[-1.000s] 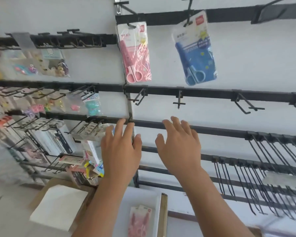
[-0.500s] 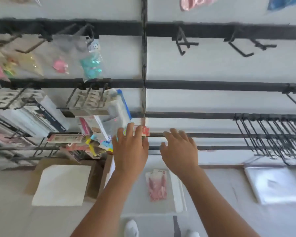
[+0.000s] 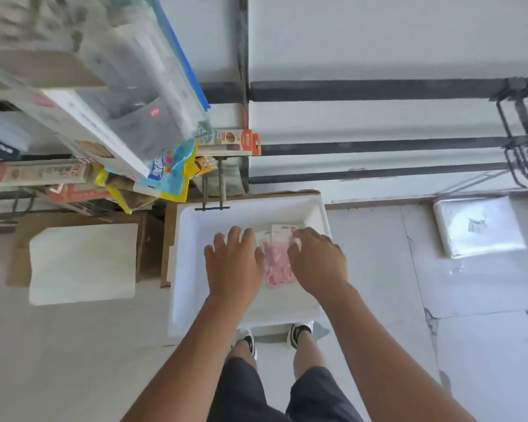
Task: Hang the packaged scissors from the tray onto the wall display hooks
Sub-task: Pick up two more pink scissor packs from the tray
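A white tray [image 3: 189, 269] stands on the floor below the wall display. Packaged pink scissors [image 3: 276, 258] lie in its right half, two packs overlapping. My left hand [image 3: 233, 260] hovers palm down over the tray just left of the packs, fingers spread. My right hand [image 3: 316, 260] is over the packs' right edge, its fingertips touching the top pack near its header card; whether it grips the pack is unclear. Black wall rails [image 3: 378, 146] run across the white wall above, with a cluster of bare hooks [image 3: 525, 153] at the far right.
Stocked stationery packs [image 3: 119, 111] overhang at upper left, and a double-prong hook [image 3: 212, 196] juts over the tray's far rim. A cardboard box with a white sheet [image 3: 81, 263] sits left of the tray. A plastic-wrapped bundle [image 3: 477, 226] lies on the floor at right. My feet stand behind the tray.
My view has dropped from the upper hooks with hung scissors down to the floor tray. Both hands came down from the rails into the tray, the right one reaching the pink packs.
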Available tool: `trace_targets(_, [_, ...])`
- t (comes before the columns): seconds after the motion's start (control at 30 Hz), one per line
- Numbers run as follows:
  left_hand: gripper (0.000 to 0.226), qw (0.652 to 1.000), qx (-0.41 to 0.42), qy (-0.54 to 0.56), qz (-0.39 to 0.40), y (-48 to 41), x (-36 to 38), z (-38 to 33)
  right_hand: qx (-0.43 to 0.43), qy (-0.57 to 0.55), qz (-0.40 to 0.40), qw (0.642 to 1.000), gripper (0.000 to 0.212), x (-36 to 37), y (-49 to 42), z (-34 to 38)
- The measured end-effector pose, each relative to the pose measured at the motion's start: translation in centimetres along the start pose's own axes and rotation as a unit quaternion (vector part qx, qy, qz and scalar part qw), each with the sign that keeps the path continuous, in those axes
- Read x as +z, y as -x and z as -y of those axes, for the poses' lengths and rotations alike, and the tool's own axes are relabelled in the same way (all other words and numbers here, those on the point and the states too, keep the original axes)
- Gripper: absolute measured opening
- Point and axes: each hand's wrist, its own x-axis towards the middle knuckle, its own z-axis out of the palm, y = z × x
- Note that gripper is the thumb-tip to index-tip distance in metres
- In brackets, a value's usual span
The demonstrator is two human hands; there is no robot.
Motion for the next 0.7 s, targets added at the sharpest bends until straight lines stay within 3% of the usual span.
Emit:
trace_targets(0.23, [0.03,0.997,-0.03,0.046,0.06,-2.1,8.9,-2.6,0.025,-0.062,0.035,0.997,0.037,5.7,-2.7,-3.7])
trace_targets(0.37, [0.061,0.969,-0.133,0.151,0.146,-3.8,12.7,-5.0,0.039,-0.104,0.023,0.994,0.04,7.2,-3.5,-5.5])
trace_targets(0.47, [0.078,0.955,-0.187,0.186,0.136,-4.4,14.7,-6.3,0.036,-0.135,0.015,0.99,0.039,8.1,-4.1,-6.0])
trace_targets(0.57, [0.068,0.956,-0.204,0.182,0.105,-4.8,15.4,-6.9,0.047,-0.166,0.023,0.985,0.042,8.5,-4.5,-5.9])
trace_targets(0.7, [0.065,0.931,-0.235,0.253,0.116,-5.4,15.6,-6.5,0.078,-0.231,0.028,0.97,0.041,8.4,-4.6,-5.6])
